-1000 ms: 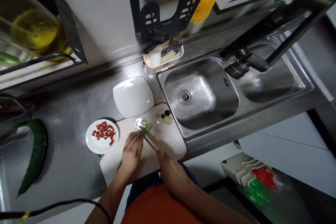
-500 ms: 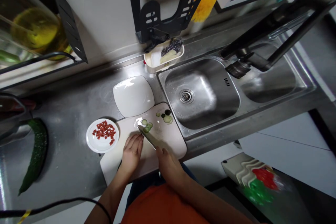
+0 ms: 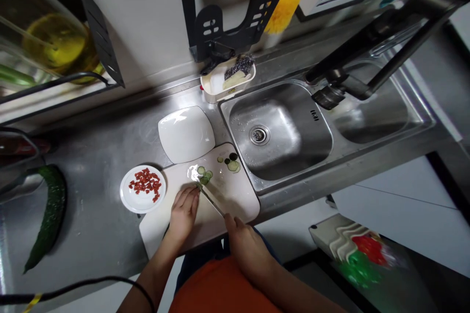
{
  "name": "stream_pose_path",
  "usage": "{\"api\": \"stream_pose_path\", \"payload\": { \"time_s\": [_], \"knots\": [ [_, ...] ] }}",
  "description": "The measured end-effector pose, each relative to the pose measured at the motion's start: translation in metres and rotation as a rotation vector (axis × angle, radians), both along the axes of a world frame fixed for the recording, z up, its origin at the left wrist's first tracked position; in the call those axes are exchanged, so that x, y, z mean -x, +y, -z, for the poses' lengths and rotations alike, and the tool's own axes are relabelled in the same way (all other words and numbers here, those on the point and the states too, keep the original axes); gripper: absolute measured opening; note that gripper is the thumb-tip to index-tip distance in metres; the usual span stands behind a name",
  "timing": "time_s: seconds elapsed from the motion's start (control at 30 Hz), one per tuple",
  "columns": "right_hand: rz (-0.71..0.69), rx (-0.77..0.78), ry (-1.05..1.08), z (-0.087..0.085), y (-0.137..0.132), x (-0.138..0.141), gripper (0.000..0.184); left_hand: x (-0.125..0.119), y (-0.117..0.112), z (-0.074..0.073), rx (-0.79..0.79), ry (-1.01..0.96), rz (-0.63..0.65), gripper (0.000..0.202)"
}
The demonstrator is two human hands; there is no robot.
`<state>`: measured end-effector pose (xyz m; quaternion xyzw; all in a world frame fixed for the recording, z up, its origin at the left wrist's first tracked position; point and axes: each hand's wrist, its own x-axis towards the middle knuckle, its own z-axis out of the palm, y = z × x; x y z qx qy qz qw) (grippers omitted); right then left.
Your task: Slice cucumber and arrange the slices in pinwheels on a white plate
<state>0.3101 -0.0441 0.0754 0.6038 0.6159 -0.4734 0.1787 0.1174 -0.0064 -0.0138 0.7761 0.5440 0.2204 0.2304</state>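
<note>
My right hand (image 3: 247, 242) is closed round the handle of a knife (image 3: 212, 202), whose blade slants up and left over the white cutting board (image 3: 235, 200). The blade's tip lies beside the fingers of my left hand (image 3: 183, 210). Those fingers are bent and pressed together on a piece of cucumber, which is mostly hidden under them. Just beyond the tip, several thin cucumber slices (image 3: 205, 176) lie in a loose cluster. Farther right on the board are more slices and dark green end pieces (image 3: 233, 162).
A small plate of chopped red bits (image 3: 125, 190) stands left of the board. Behind the board is a square white plate (image 3: 186, 134). The steel sink (image 3: 297, 156) lies to the right, under a black faucet (image 3: 330, 94). A whole cucumber (image 3: 47, 220) rests far left.
My right hand has moved slightly right and toward me, drawing the knife back. The blade's tip is now closer to my left fingers. My left hand has barely moved.
</note>
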Motion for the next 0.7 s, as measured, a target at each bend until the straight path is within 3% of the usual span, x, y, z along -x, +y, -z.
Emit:
{"api": "stream_pose_path", "payload": {
  "time_s": [0.7],
  "knots": [
    [-0.045,0.046,-0.022,-0.0098,0.0009,0.0006,0.050,-0.0002,0.0010,-0.0020,-0.006,0.030,0.007,0.024]
  ]
}}
